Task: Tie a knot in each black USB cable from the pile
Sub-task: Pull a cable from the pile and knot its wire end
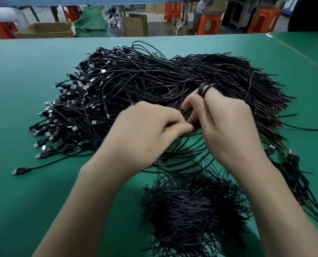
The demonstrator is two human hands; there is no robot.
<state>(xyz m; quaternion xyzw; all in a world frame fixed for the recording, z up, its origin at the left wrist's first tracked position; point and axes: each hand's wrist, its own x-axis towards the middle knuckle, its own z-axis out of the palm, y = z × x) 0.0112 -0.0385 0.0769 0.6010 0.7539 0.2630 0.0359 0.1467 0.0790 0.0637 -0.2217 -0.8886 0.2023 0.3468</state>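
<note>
Left hand (145, 130) and right hand (227, 123) each have a pinching grip on one black USB cable (182, 97) — thin, limp, probably slick — best held close together.

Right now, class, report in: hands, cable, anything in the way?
Left hand and right hand both pinching one black cable between them. Knot not visible. Directly beneath, the cable pile, tangle risk.

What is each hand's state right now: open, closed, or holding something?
Left hand: closed, fingers pinching a black USB cable.
Right hand: closed on the cable, looped round its forefinger.
</note>
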